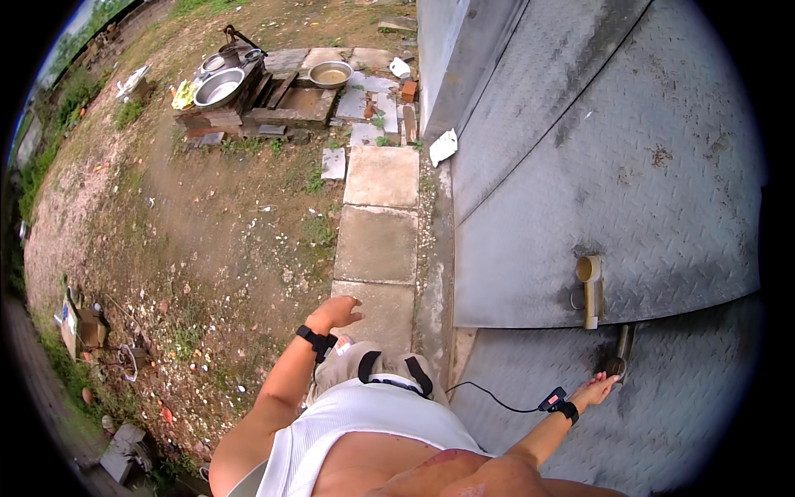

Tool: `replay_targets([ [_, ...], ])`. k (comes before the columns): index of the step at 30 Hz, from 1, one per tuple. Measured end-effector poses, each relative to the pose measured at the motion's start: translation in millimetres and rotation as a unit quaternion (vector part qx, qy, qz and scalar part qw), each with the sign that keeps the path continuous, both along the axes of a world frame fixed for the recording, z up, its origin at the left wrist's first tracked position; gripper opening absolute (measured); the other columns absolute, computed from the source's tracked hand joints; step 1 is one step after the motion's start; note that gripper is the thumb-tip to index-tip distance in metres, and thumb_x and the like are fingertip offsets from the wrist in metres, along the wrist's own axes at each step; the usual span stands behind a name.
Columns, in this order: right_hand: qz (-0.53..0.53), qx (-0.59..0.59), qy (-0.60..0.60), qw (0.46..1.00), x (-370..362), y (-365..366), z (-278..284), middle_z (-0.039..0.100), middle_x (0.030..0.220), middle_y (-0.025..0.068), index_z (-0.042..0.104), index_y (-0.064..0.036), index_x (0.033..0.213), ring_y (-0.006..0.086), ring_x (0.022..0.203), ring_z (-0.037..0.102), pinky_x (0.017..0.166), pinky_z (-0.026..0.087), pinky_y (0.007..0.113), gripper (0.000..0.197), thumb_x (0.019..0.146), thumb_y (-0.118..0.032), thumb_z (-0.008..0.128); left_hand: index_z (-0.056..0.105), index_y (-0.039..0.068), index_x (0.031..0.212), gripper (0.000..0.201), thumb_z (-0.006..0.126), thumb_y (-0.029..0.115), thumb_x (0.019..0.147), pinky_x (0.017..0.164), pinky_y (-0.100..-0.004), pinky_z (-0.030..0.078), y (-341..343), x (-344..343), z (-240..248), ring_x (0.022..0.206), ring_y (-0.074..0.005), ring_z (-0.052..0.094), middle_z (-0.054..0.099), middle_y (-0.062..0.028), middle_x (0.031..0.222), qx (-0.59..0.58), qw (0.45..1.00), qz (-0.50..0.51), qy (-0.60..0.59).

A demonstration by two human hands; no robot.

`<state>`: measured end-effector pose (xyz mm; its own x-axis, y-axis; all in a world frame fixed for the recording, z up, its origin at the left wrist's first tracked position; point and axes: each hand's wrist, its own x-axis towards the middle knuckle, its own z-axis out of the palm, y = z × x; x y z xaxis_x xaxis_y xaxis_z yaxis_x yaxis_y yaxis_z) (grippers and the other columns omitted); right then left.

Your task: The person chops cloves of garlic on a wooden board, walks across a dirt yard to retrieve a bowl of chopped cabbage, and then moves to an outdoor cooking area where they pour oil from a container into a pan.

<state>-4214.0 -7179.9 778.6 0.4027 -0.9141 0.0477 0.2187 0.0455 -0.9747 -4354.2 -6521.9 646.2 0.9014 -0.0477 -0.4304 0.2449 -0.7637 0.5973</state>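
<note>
White shirt [331, 420] below, the left hand [334, 312] hangs, fingers [354, 301] parted, while the right hand [593, 390] touches a latch [619, 363], whether pinching unclear.

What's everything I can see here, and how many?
Metal panels: several, grey, right side
Handle: one, tan, right
Bolt: one, dark metal, lower right
Basins: at least two, silvery, upper left
Ground: one, brown and green, left
Paving slabs: several, pale, centre
Packet: one, white, upper centre
Container: one, white, top centre
Wrist straps: two, black, both wrists
Top: one, white, bottom centre
Left hand: one, empty, near centre
Right hand: one, at the bolt
</note>
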Motion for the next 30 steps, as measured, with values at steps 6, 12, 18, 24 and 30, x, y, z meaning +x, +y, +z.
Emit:
replay_targets([
  [6, -0.003, -0.003, 0.036, 0.999, -32, 65, 10, 0.065, 0.080, 0.0016, 0.060, -0.0081, 0.096, 0.0055, 0.061, 0.055, 0.051, 0.041, 0.018, 0.042, 0.087, -0.047, 0.070, 0.064, 0.003, 0.121, 0.050, 0.066, 0.039, 0.086, 0.093, -0.0434, 0.049, 60, -17, -13, 0.108, -0.0372, 0.062, 0.065, -0.0230, 0.113, -0.007, 1.000, 0.008, 0.017],
  [12, 0.024, 0.029, 0.042, 0.998, -35, 72, -7, 0.066, 0.086, -0.0007, 0.060, -0.0105, 0.101, 0.0039, 0.065, 0.057, 0.053, 0.042, 0.016, 0.042, 0.086, -0.049, 0.070, 0.065, 0.001, 0.118, 0.048, 0.067, 0.036, 0.086, 0.089, -0.0452, 0.050, 100, -23, -18, 0.101, -0.0391, 0.064, 0.067, -0.0255, 0.105, -0.040, 0.999, 0.035, -0.008],
  [18, 0.026, 0.043, 0.047, 0.998, -56, 76, -11, 0.066, 0.089, -0.0010, 0.060, -0.0106, 0.106, 0.0044, 0.067, 0.058, 0.055, 0.044, 0.017, 0.045, 0.087, -0.050, 0.068, 0.065, 0.000, 0.116, 0.046, 0.067, 0.034, 0.085, 0.085, -0.0450, 0.051, 127, -22, -19, 0.096, -0.0398, 0.065, 0.068, -0.0246, 0.099, -0.028, 0.998, 0.026, -0.042],
  [24, 0.031, 0.027, 0.065, 0.997, -59, 84, -11, 0.064, 0.089, -0.0012, 0.058, -0.0099, 0.106, 0.0053, 0.068, 0.057, 0.056, 0.043, 0.019, 0.051, 0.089, -0.057, 0.062, 0.065, 0.000, 0.116, 0.048, 0.067, 0.036, 0.085, 0.086, -0.0450, 0.051, 145, -21, -30, 0.097, -0.0399, 0.065, 0.068, -0.0248, 0.098, -0.028, 0.998, 0.041, -0.043],
  [30, 0.014, 0.025, 0.111, 0.993, -60, 109, -3, 0.061, 0.092, 0.0004, 0.058, -0.0074, 0.109, 0.0060, 0.068, 0.053, 0.055, 0.040, 0.020, 0.057, 0.087, -0.060, 0.063, 0.065, 0.008, 0.120, 0.047, 0.064, 0.042, 0.088, 0.085, -0.0453, 0.051, 177, -15, -47, 0.098, -0.0402, 0.064, 0.067, -0.0246, 0.104, -0.023, 0.998, 0.058, 0.002],
])
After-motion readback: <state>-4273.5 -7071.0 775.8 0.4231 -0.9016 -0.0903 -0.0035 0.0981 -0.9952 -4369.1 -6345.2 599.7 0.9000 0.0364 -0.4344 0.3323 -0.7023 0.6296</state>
